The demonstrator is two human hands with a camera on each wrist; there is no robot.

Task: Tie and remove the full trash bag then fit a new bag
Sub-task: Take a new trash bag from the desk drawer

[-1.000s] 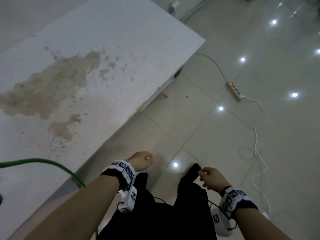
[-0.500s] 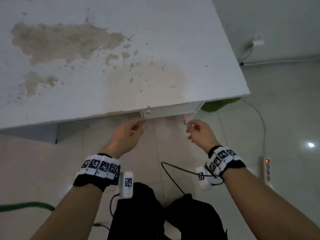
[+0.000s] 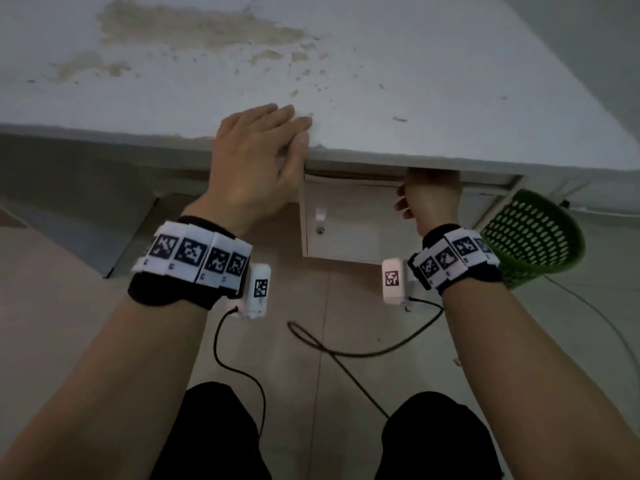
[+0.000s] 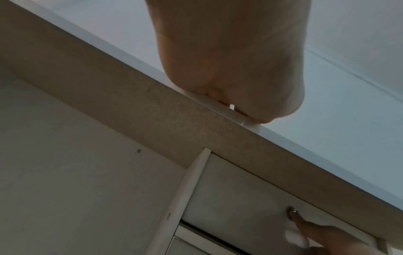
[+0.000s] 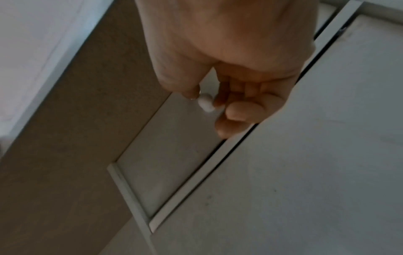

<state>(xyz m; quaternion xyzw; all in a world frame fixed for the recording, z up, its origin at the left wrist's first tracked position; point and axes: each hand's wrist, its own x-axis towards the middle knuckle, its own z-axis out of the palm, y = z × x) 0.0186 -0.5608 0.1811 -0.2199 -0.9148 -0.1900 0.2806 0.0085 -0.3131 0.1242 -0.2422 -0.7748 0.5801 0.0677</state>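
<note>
No trash bag shows in any view. A green mesh bin (image 3: 533,240) stands on the floor under the right end of the stained white desk (image 3: 381,64). My left hand (image 3: 258,150) lies flat on the desk's front edge, fingers straight on the top; in the left wrist view, the left hand (image 4: 229,69) rests its palm on that edge. My right hand (image 3: 429,199) reaches under the desktop. In the right wrist view, the right hand (image 5: 218,86) pinches the small white knob (image 5: 206,103) of the top drawer (image 5: 174,155) between thumb and fingers.
Below the drawer is a white cabinet door (image 3: 343,233) with its own knob (image 3: 320,216). Black wrist-camera cables (image 3: 346,351) trail over the tiled floor between my knees. A thin white cord (image 3: 599,317) runs along the floor at the right.
Both hands have risen from near my knees to the desk. The left has come to rest on the desk edge and the right has taken hold of the drawer knob.
</note>
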